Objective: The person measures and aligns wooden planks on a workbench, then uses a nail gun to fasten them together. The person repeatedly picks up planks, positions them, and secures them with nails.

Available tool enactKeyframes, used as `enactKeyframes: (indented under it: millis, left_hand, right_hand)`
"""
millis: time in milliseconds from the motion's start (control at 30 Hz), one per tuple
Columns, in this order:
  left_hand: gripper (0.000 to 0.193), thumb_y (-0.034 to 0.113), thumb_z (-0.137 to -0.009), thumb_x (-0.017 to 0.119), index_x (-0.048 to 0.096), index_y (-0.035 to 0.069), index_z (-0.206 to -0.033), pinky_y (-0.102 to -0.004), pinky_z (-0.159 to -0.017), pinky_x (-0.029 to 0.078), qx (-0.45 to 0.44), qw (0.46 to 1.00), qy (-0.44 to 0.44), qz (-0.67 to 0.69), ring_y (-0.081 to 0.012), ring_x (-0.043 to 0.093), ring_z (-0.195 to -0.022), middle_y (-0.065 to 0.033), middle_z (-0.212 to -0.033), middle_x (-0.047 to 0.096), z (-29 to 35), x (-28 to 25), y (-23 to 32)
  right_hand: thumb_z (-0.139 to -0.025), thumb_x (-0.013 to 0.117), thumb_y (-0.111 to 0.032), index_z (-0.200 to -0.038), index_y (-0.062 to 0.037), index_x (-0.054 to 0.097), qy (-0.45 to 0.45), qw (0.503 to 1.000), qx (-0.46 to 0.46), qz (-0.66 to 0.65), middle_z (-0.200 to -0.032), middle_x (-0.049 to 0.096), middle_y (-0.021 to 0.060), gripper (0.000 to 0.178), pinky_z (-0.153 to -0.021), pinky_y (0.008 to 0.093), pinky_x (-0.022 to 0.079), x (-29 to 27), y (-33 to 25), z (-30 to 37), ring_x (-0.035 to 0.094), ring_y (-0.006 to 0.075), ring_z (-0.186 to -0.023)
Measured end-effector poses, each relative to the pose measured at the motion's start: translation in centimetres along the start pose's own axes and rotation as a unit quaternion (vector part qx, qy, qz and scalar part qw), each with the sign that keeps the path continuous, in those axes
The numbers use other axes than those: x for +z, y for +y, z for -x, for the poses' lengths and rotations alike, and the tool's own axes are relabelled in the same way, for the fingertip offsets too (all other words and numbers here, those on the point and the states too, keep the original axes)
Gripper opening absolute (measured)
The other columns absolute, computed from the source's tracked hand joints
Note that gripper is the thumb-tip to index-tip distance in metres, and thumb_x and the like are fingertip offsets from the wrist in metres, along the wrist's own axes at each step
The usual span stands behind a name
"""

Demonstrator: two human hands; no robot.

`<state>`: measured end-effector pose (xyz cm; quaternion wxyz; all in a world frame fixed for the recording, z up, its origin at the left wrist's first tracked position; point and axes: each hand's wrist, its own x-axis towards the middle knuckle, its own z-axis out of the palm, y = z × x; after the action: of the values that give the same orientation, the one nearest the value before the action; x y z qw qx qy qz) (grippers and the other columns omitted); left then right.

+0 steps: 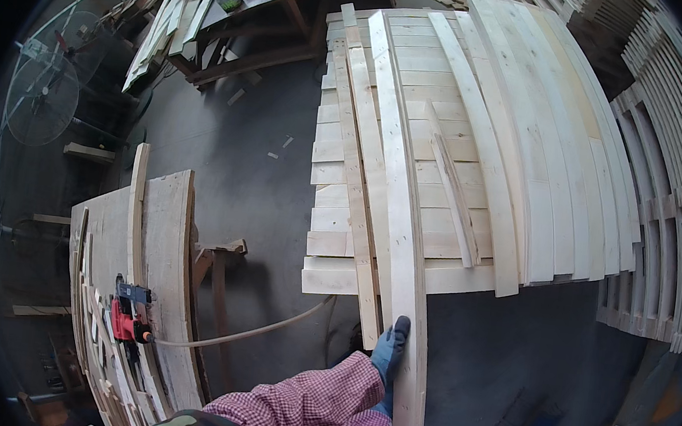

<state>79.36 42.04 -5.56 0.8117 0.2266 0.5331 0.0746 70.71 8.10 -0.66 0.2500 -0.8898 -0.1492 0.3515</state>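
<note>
The person's left hand [389, 349], in a blue-grey glove with a dark thumb tip, holds a long pale board [407, 278] at its left edge; the thumb lies on the upper face, and the remaining fingers are hidden beside or beneath the wood. The right hand [387, 402] is mostly concealed by the sleeves and the same board, near its lower end, so how its fingers stand cannot be told. Both arms wear red-and-white checked sleeves [297, 395] and reach in from the lower left. The board runs from the bottom of the view up across a broad layer of pale crosswise slats [327, 280], with its near part jutting well past the front edge of that layer. To its left, two narrower strips [356, 161] run roughly alongside, also overhanging the front; to its right, a short thin strip [453, 193] lies aslant on the slats, and beyond that long planks [548, 143] lie side by side. Further right rise stacks of slatted wooden frames [663, 214]. On the person's left, a wooden tabletop [162, 236] carries loose strips and a red and black power tool [126, 319], from which a hose [280, 324] curves toward the slats. A round fan [44, 99] stands farther off to the left.
</note>
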Motion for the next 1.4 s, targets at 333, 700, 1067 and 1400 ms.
enactKeyframes:
  millis: [333, 700, 1067, 1400]
  left_hand:
    - [0.064, 0.059, -0.086, 0.052, 0.053, 0.001, -0.113, -0.0354, -0.068, 0.054, 0.140, 0.974, 0.163, -0.077, -0.0222, 0.062, -0.076, -0.0115, -0.093, 0.063, -12.4, -11.1, 7.8]
    - [0.065, 0.052, -0.088, 0.053, 0.048, -0.002, -0.123, -0.0344, -0.085, 0.047, 0.153, 0.962, 0.128, -0.185, -0.0238, 0.058, -0.096, -0.0143, -0.110, 0.059, -20.2, -14.2, 8.1]
    - [0.087, 0.008, -0.087, 0.057, -0.004, 0.020, -0.148, -0.0444, -0.094, 0.044, 0.046, 0.966, 0.075, -0.245, -0.0337, 0.044, -0.122, -0.0229, -0.144, 0.030, -18.0, -13.2, 10.4]
    - [0.086, -0.003, -0.083, 0.054, 0.001, 0.014, -0.149, -0.0348, -0.086, 0.048, 0.063, 0.945, 0.090, -0.308, -0.0259, 0.053, -0.108, -0.0197, -0.134, 0.042, -19.3, -13.2, 9.9]
  right_hand:
    - [-0.072, 0.077, -0.004, -0.119, 0.0010, 0.046, -0.035, 0.887, 0.270, -0.372, -0.102, 0.060, 0.0167, 0.057, -0.055, 0.0304, 0.056, 11.7, -8.5, -12.6, 0.064, 0.0210, -0.070]
    - [-0.074, 0.072, 0.004, -0.118, -0.0001, 0.050, -0.001, 0.872, 0.252, -0.420, -0.105, 0.060, 0.0129, 0.050, -0.055, 0.0323, 0.059, 19.8, -4.6, -17.4, 0.064, 0.0219, -0.079]
    - [-0.090, 0.056, -0.010, -0.108, -0.0020, 0.046, -0.058, 0.777, 0.401, -0.482, -0.097, 0.062, 0.0132, 0.023, -0.060, 0.0314, 0.058, 19.8, -6.3, -21.5, 0.066, 0.0217, -0.073]
    - [-0.090, 0.047, -0.006, -0.119, -0.0113, 0.033, -0.102, 0.768, 0.437, -0.457, -0.103, 0.061, 0.0131, 0.033, -0.061, 0.0352, 0.054, 17.9, -6.3, -22.4, 0.063, 0.0220, -0.073]
